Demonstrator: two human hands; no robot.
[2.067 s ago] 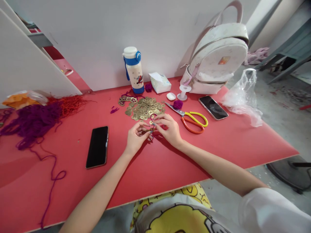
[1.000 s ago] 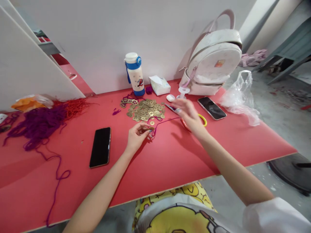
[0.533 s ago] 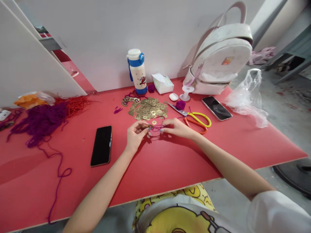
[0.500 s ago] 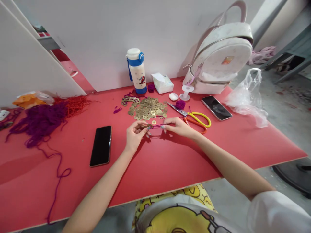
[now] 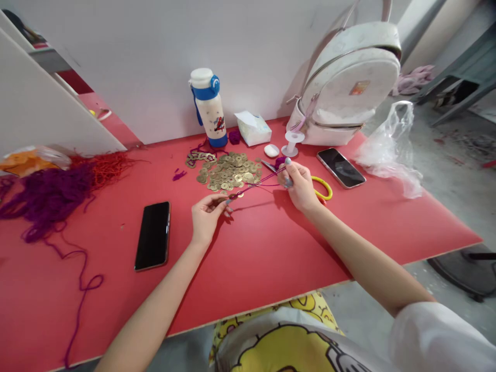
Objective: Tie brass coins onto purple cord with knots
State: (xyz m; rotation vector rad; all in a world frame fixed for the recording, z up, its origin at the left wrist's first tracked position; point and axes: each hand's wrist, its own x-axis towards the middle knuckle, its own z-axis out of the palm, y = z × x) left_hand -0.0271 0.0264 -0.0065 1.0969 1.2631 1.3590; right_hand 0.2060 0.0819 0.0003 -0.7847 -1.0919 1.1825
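Now the left hand (image 5: 205, 219) pinches corded coins (image 5: 222, 200), right hand (image 5: 300, 187) pinches taut purple cord (image 5: 253, 185), one strung chain (image 5: 200, 156) looks finished, the coin pile (image 5: 232, 170) lies loose.

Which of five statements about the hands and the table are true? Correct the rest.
1. Purple cord runs between the left hand and the right hand. True.
2. The bottle lies on its side. False: the bottle stands upright.
3. A white spool stands on the table. True.
4. The left hand holds the scissors. False: the scissors lie on the table.
5. Many coins lie heaped beyond the left hand. True.
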